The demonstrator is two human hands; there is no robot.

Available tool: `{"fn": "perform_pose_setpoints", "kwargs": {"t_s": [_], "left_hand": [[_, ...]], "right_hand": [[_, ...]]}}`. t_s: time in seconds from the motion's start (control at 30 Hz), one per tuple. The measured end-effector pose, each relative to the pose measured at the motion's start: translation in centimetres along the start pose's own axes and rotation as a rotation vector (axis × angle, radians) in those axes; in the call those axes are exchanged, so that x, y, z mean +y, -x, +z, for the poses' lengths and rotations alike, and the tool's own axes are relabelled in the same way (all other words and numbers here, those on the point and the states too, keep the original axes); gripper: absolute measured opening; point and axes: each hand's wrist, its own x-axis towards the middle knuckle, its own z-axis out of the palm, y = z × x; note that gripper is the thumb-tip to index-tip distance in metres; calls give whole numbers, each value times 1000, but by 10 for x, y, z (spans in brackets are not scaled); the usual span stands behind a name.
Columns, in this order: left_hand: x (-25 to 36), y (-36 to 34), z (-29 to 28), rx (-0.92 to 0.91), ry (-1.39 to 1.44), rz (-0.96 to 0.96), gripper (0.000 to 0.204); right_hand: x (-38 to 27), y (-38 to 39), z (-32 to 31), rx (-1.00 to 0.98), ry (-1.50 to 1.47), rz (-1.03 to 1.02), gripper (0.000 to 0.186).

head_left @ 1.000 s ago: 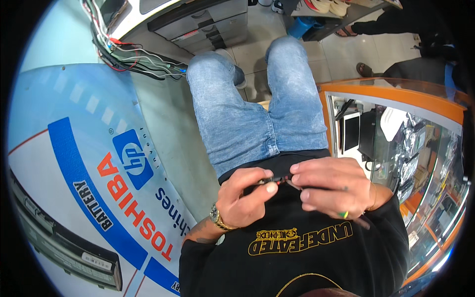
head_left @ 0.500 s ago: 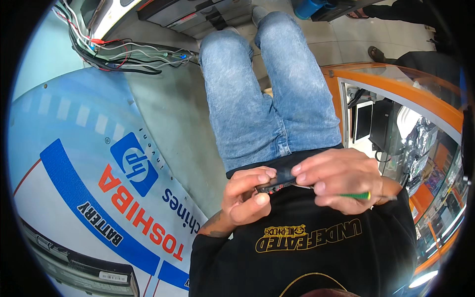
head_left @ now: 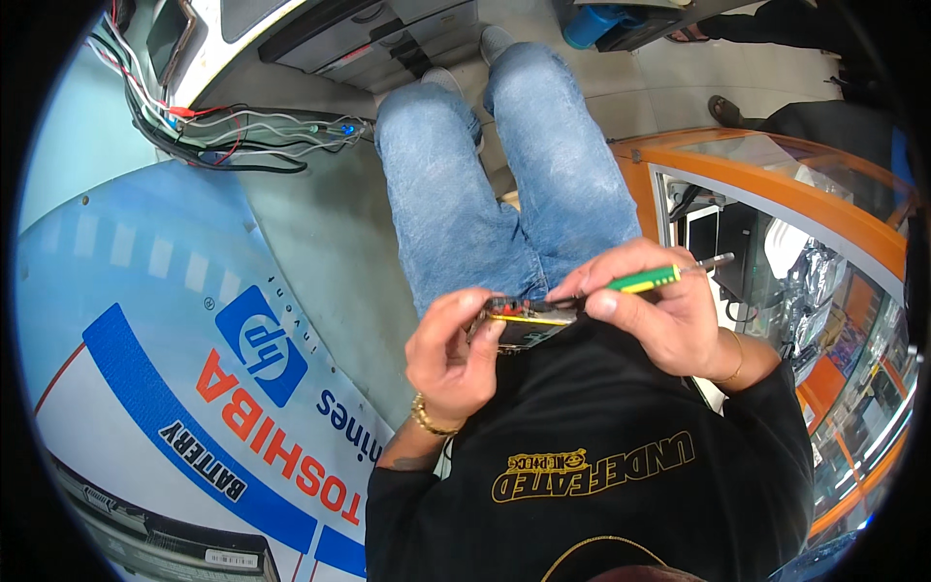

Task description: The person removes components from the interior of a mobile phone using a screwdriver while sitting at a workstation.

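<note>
Held in front of my black shirt is a small dark electronic device (head_left: 531,330), tilted so that its edge faces up, with red and yellow parts showing along it. My left hand (head_left: 449,357) pinches its left end between thumb and fingers. In my right hand (head_left: 669,315) is a screwdriver (head_left: 643,280) with a green and yellow handle, gripped between thumb and fingers. Its thin dark shaft points left to the device's right end, where the fingertips also are. Whether the tip touches the device I cannot make out.
A printed blue and white panel (head_left: 145,252) lies at the left, with a long black battery-like pack (head_left: 175,543) at lower left. Cables (head_left: 223,145) run along the upper left. An orange-edged glass cabinet (head_left: 776,165) stands right. Another person's dark-clothed leg (head_left: 824,126) shows upper right.
The device has turned in my left hand, baring its red and yellow edge. My right hand has swung the screwdriver round, its shaft now toward the device. The whole view has shifted slightly.
</note>
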Motion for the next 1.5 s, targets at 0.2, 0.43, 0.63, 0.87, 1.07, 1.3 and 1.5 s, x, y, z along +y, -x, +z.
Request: {"fn": "perform_pose_setpoints", "kwargs": {"t_s": [0.2,0.43,0.63,0.87,1.07,1.3,1.5], "left_hand": [[15,-37,-7,-144,146,-365,43],[35,-61,-11,-247,339,-775,45],[35,-60,-10,-297,320,-842,45],[29,-59,-12,-317,405,-907,43],[25,-59,-13,-333,417,-903,42],[16,-60,-14,-380,391,-885,40],[5,-52,-6,-291,346,-876,36]], "right_hand": [[10,0,-5,56,-175,154,11],[18,-1,-6,83,-334,259,13],[23,1,-10,91,-413,339,12],[21,1,-10,85,-451,373,12],[22,1,-10,82,-448,368,13],[25,3,-14,100,-170,81,11],[0,7,-19,47,395,1,15]]}}
